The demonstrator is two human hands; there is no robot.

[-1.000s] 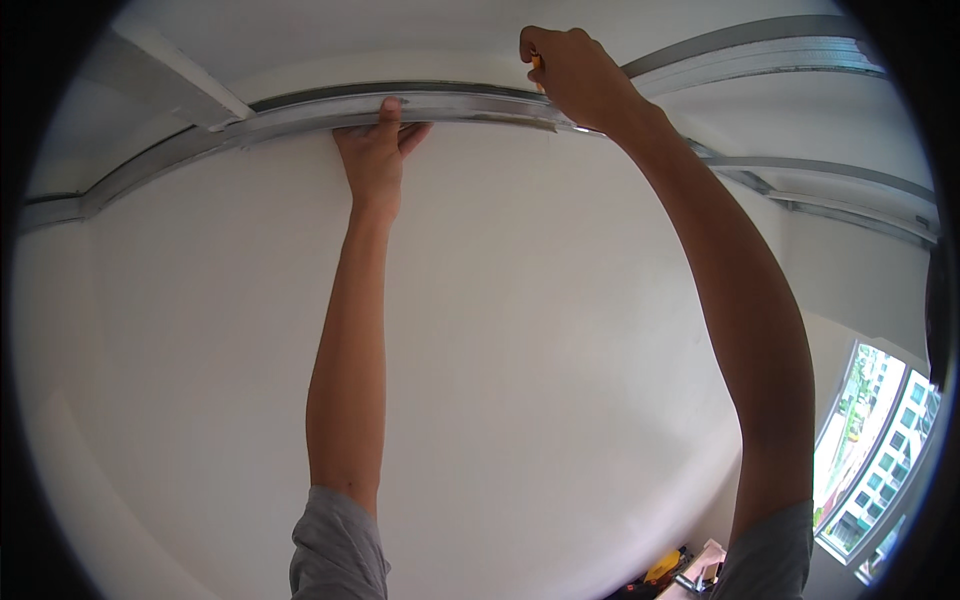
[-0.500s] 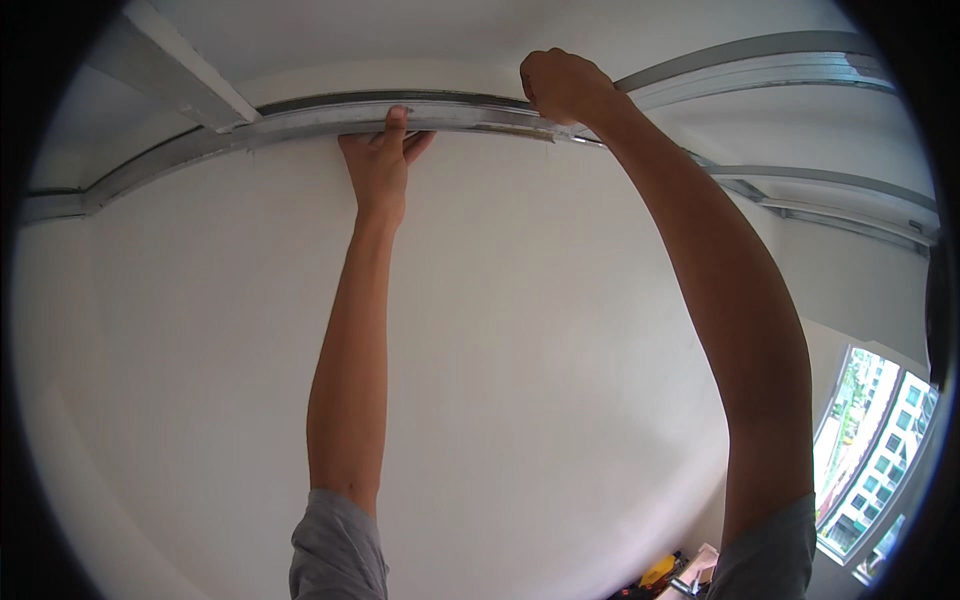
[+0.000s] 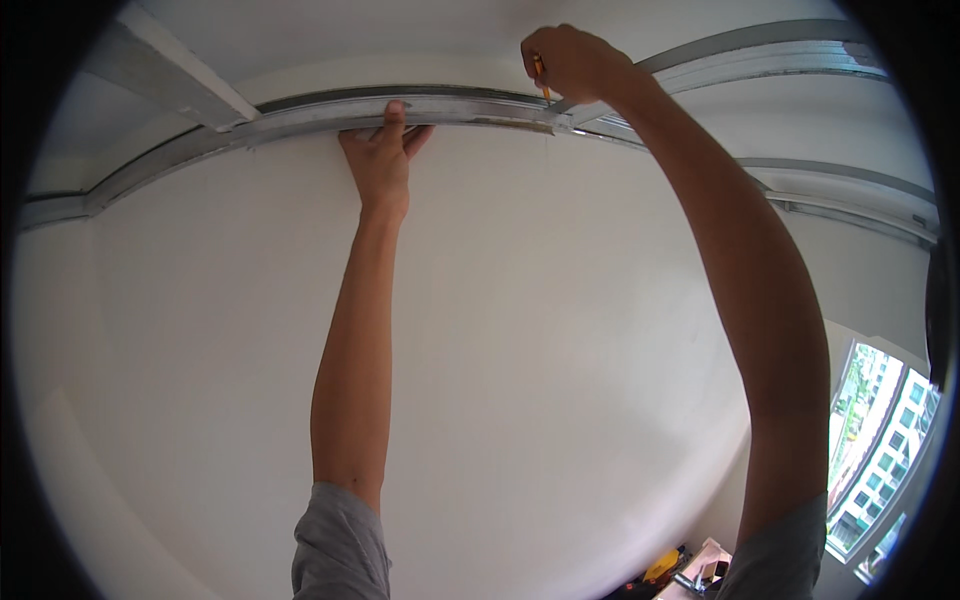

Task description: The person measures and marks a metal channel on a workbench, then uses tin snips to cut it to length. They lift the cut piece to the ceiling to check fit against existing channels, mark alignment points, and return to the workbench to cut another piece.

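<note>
My left hand [image 3: 378, 165] grips the long grey metal channel [image 3: 300, 117] along the top of the white wall [image 3: 540, 340], its thumb on the channel's face and fingers spread underneath. My right hand [image 3: 580, 65] is raised just above the channel, to the right of my left hand, closed around a thin orange tool [image 3: 542, 83] pointing down at the channel. What kind of tool it is cannot be made out. Its lower end is at the channel, near a joint with another metal member; whether it touches is unclear.
Further metal framing [image 3: 750, 60] spans the upper right, and a pale beam [image 3: 175, 75] meets the channel at upper left. A window [image 3: 880, 450] is at lower right. Beside it, low down, lie a yellow item [image 3: 662, 566] and other small objects on a light surface.
My right hand dipped slightly toward the channel half a second ago and is now higher again, with the orange tool back in sight. My left hand stays on the channel.
</note>
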